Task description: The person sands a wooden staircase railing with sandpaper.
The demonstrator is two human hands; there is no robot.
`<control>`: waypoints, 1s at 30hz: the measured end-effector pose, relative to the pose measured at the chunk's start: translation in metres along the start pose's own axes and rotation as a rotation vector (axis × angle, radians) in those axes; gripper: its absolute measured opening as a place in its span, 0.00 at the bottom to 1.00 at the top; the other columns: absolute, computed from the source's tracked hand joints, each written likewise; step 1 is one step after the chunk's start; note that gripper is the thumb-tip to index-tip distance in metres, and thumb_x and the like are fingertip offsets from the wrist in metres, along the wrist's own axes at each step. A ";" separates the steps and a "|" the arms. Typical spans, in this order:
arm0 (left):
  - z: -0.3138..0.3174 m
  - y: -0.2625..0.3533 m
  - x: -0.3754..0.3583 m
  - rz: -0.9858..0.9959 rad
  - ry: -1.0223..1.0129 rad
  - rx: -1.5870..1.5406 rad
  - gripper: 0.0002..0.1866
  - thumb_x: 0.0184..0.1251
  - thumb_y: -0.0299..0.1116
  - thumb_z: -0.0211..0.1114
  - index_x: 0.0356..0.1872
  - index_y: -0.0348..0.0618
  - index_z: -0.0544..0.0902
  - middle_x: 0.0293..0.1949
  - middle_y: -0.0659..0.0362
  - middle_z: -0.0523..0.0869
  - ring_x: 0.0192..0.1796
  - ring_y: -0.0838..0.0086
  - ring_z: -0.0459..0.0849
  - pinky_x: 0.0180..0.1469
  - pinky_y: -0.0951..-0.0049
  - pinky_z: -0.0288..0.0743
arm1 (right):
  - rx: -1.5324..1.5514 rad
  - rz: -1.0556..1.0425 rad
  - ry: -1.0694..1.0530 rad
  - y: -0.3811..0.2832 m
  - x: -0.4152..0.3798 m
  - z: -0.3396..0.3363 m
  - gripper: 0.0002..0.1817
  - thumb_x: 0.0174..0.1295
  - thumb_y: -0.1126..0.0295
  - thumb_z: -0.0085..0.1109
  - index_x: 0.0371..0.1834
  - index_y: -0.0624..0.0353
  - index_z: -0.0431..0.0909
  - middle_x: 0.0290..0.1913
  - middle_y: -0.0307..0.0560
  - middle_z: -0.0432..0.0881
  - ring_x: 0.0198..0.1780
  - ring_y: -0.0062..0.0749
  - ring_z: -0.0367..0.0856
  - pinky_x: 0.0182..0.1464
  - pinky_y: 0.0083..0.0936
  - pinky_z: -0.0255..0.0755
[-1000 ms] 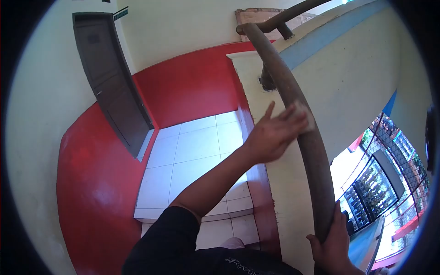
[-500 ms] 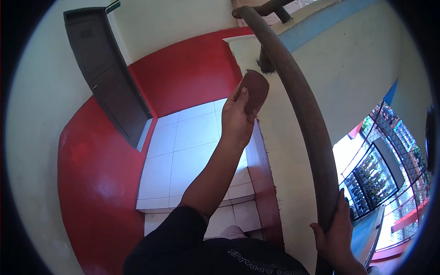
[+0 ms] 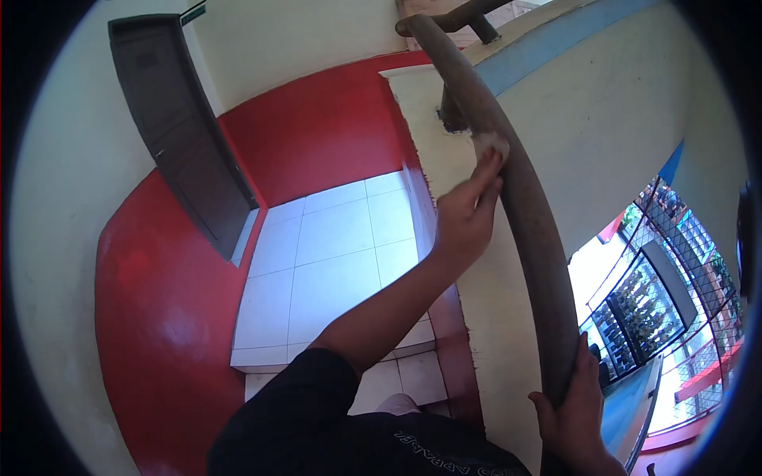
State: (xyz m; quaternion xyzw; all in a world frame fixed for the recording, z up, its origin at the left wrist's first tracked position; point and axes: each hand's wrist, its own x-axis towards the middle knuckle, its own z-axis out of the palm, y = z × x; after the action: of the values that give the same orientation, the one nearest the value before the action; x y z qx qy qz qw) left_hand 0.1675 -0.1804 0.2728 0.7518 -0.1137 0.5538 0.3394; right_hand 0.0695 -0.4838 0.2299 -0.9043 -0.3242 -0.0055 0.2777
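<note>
Rail (image 3: 542,238) slopes beside the cream wall (image 3: 496,317), with 2 hands upon it. Left hand (image 3: 467,218): grip narrow, holding a pale sheet (image 3: 494,145) to the rail's upper part, near the bracket (image 3: 452,111); sheet edges blurred. Right hand (image 3: 578,412): grip closed around the lower part, thumb on the inner side. In this inspector's judgement, good contact calls for fingers spread behind the sheet, light even pressure along the curve, knuckles clear of the bracket, and a firm lower hold.
</note>
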 end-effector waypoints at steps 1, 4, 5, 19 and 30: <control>-0.004 0.002 0.007 -0.170 -0.068 0.012 0.22 0.80 0.30 0.57 0.71 0.45 0.75 0.63 0.45 0.83 0.68 0.65 0.81 0.68 0.73 0.70 | 0.015 0.008 0.001 -0.001 0.000 0.001 0.61 0.52 0.72 0.74 0.82 0.69 0.35 0.65 0.75 0.64 0.65 0.71 0.70 0.67 0.52 0.68; -0.012 -0.017 0.040 -0.329 -0.049 -0.112 0.21 0.81 0.30 0.57 0.71 0.48 0.76 0.64 0.48 0.83 0.71 0.65 0.77 0.72 0.71 0.67 | 0.017 -0.002 0.020 0.001 0.000 0.003 0.61 0.52 0.72 0.74 0.82 0.69 0.36 0.65 0.74 0.64 0.65 0.71 0.70 0.66 0.52 0.68; -0.010 -0.032 0.032 -0.184 -0.065 -0.038 0.20 0.80 0.30 0.57 0.70 0.47 0.77 0.63 0.49 0.84 0.71 0.64 0.78 0.72 0.71 0.67 | 0.022 0.018 0.011 0.000 0.000 0.004 0.61 0.52 0.72 0.74 0.81 0.69 0.36 0.65 0.74 0.64 0.64 0.71 0.71 0.66 0.52 0.68; -0.026 0.044 0.089 0.431 -0.980 0.454 0.13 0.74 0.33 0.61 0.54 0.59 0.87 0.55 0.63 0.90 0.65 0.67 0.84 0.75 0.35 0.57 | 0.019 0.047 -0.064 0.005 0.000 0.000 0.57 0.57 0.63 0.72 0.81 0.70 0.39 0.66 0.74 0.63 0.63 0.69 0.73 0.64 0.56 0.68; -0.074 0.051 0.103 0.596 -0.476 0.764 0.14 0.71 0.28 0.64 0.54 0.56 0.87 0.55 0.61 0.90 0.65 0.66 0.84 0.78 0.38 0.52 | 0.023 -0.021 -0.086 0.009 0.000 -0.005 0.56 0.60 0.59 0.72 0.80 0.72 0.42 0.64 0.74 0.64 0.62 0.69 0.73 0.64 0.55 0.70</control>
State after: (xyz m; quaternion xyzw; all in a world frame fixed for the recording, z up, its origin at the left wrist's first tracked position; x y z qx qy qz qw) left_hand 0.1208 -0.1500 0.3980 0.8616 -0.1863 0.4424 -0.1652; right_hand 0.0756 -0.4920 0.2303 -0.8969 -0.3454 0.0344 0.2738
